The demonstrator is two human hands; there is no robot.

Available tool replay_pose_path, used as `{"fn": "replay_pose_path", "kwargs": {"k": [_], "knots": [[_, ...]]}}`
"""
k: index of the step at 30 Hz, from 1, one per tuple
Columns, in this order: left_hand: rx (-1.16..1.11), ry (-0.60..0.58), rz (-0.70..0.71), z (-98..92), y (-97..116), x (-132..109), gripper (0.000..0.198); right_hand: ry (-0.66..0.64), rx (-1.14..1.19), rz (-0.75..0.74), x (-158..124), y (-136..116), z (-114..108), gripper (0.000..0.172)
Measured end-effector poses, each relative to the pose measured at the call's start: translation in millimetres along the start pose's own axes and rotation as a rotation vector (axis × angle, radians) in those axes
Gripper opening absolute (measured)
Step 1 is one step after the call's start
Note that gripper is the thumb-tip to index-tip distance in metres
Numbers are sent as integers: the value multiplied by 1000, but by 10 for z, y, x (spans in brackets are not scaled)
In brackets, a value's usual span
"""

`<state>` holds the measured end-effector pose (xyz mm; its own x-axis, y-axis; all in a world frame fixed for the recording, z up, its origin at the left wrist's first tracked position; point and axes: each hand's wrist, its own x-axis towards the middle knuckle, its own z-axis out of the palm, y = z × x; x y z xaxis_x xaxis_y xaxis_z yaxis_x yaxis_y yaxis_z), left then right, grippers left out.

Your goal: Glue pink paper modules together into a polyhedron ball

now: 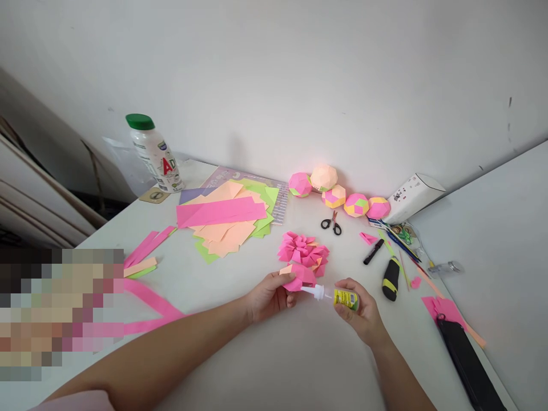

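Between its thumb and fingers my left hand (270, 295) holds a folded paper piece (303, 275), mostly pink with a peach part. My right hand (358, 311) is closed around a small glue bottle (346, 298) with a yellow label. The bottle lies nearly sideways, its white nozzle (314, 291) pointing left at the lower edge of the paper piece; whether the tip touches is too small to tell. Just behind the piece sits a heap of folded pink paper units (302, 248).
Paper sheets (226, 222) lie at the back left near a white bottle (156, 157). Several paper balls (324, 178) line the wall behind scissors (331, 224). On the right are a black marker (374, 252), a cutter (391, 278), a white box (413, 197) and a black case (466, 359).
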<state>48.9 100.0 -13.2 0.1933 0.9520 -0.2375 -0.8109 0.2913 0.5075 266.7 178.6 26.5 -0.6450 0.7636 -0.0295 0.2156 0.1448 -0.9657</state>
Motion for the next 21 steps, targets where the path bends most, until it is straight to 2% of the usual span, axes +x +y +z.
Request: {"fn": "replay_pose_path", "kwargs": {"k": [10, 21], "knots": [[-7, 2, -10, -5, -2, 2, 30, -3, -132, -128, 39, 32, -29, 26], [6, 59, -4, 15, 4, -2, 27, 37, -137, -144, 59, 76, -23, 25]]}}
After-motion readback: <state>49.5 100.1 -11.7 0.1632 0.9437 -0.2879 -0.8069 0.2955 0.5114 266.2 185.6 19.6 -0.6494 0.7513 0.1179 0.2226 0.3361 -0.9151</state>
